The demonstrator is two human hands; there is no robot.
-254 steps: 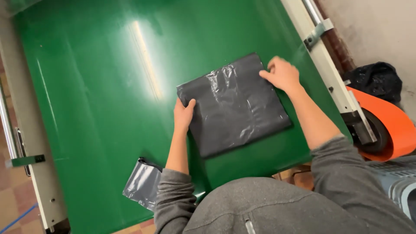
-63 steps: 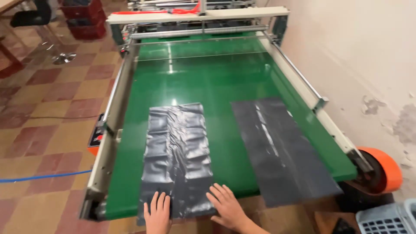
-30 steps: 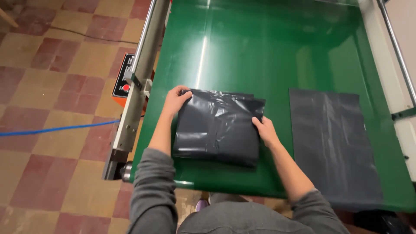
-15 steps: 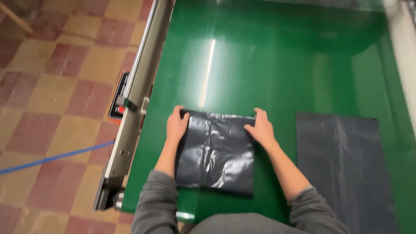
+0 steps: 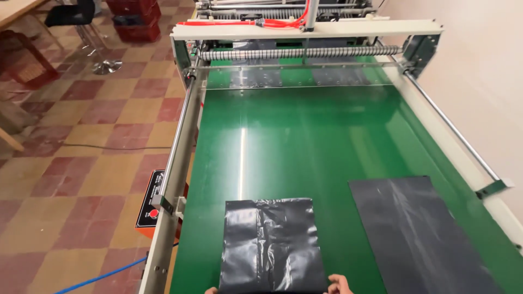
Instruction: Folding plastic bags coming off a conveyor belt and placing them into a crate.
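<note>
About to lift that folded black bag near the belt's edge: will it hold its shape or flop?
Probably floppy: the folded black bag is thin, wrinkled film. Likely light for its size, lying flat. Its glossy surface on the shiny green belt suggests it may slide when the right hand pushes.

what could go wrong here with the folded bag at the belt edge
Possible risks, judging only from this view:
1. The folded black plastic bag is glossy and crinkled, so its layers might slip or spring open; only fingertips of the right hand show at its near edge.
2. The flat black bag lies unheld on the green conveyor belt; if the belt runs, it could drift.
</note>
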